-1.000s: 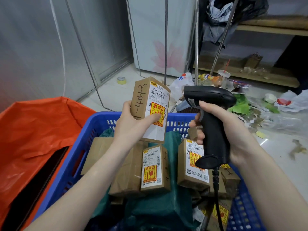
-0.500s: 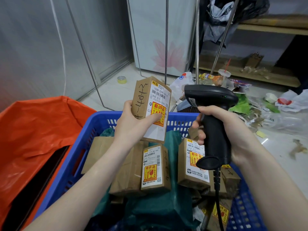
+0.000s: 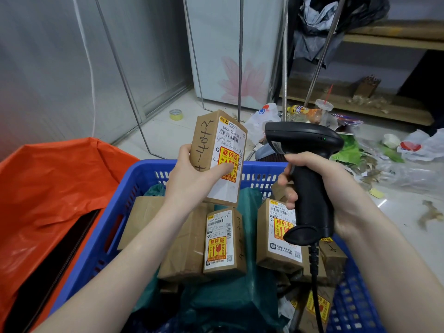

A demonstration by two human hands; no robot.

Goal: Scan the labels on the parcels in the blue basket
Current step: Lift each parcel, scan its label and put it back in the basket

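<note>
My left hand [image 3: 192, 179] holds a small cardboard parcel [image 3: 217, 145] upright above the blue basket [image 3: 125, 203], its white label with barcode and a yellow-red sticker facing me; my thumb lies on the sticker. My right hand [image 3: 336, 188] grips a black barcode scanner [image 3: 305, 164] just right of the parcel, its head level with the label and its cable hanging down into the basket. Several more labelled cardboard parcels, such as one [image 3: 224, 241] in the middle and another [image 3: 276, 234] under the scanner, lie in the basket with teal plastic bags [image 3: 230, 304].
An orange sack [image 3: 52, 188] lies open left of the basket. Plastic bags, bottles and scraps [image 3: 389, 150] litter the floor at right. Metal rack legs [image 3: 240, 56], a tape roll [image 3: 176, 114] and a white cabinet [image 3: 230, 49] stand behind.
The scanner and my right hand have shifted slightly right and up. The parcel in my left hand has barely moved.
</note>
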